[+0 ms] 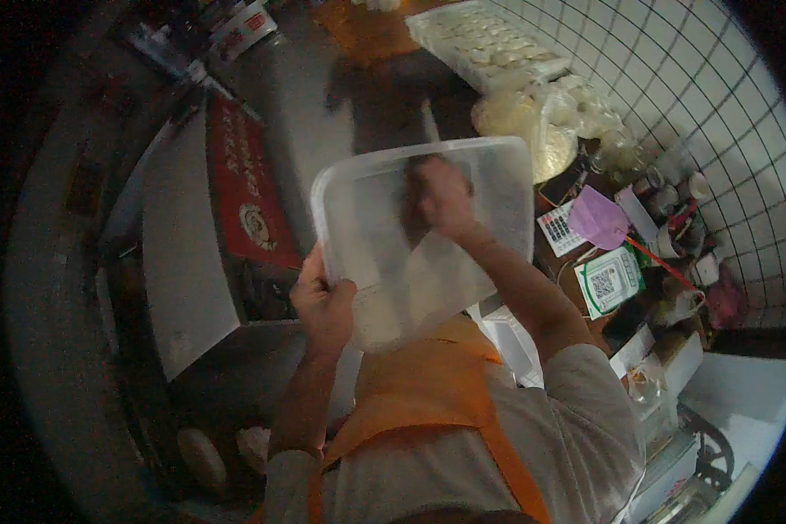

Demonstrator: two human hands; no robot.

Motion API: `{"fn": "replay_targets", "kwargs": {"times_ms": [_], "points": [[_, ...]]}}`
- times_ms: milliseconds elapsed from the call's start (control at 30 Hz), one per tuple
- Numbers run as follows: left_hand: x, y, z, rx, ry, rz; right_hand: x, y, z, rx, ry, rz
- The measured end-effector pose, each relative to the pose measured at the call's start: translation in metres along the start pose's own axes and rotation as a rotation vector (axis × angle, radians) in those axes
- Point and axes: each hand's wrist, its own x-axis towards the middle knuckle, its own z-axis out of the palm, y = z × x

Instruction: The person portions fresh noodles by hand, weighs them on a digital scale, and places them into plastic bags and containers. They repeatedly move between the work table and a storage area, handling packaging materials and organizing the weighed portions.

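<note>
A translucent plastic tub [380, 262] is held tilted in front of my orange apron. My left hand [324, 298] grips its left rim, thumb on the near side. My right hand [445, 196] is at the tub's upper middle, inside or over its opening, its fingers bent and blurred. Whether those fingers hold anything cannot be made out. Pale material [399, 314] shows in the lower part of the tub. Just past the tub's far rim, a narrow pale pointed thing [430, 121] stands out against the dark surface.
Beyond the tub lie a tray of pale rounded pieces [498, 49] and plastic bags [557, 124]. A calculator [562, 229], a purple fly swatter [597, 217] and a card with a printed code [609, 281] are at the right, beside a wire grid [714, 131]. A red panel [249, 190] stands left.
</note>
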Motion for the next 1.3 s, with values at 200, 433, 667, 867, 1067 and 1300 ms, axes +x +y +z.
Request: {"fn": "replay_targets", "kwargs": {"times_ms": [200,433,667,867,1067,1300], "points": [[-0.003,-0.005,-0.031,0.146,0.111,0.108,0.050,-0.079,0.075,0.214,0.141,0.505],[0.005,-0.016,-0.119,0.071,0.361,0.207,0.059,-0.232,0.160,0.371,-0.203,-0.496],[-0.017,-0.009,-0.263,0.162,0.626,0.111,0.145,-0.228,0.205,0.663,-0.443,0.311],[-0.027,-0.004,-0.336,0.147,0.602,0.170,0.208,-0.426,0.260,0.301,-0.004,-0.529],[-0.064,0.008,-0.414,0.108,0.779,0.067,0.254,-0.403,0.364,0.026,-0.274,-0.725],[-0.057,-0.033,-0.503,0.160,1.003,0.054,0.253,-0.390,0.487,0.069,-0.246,-0.306]]}}
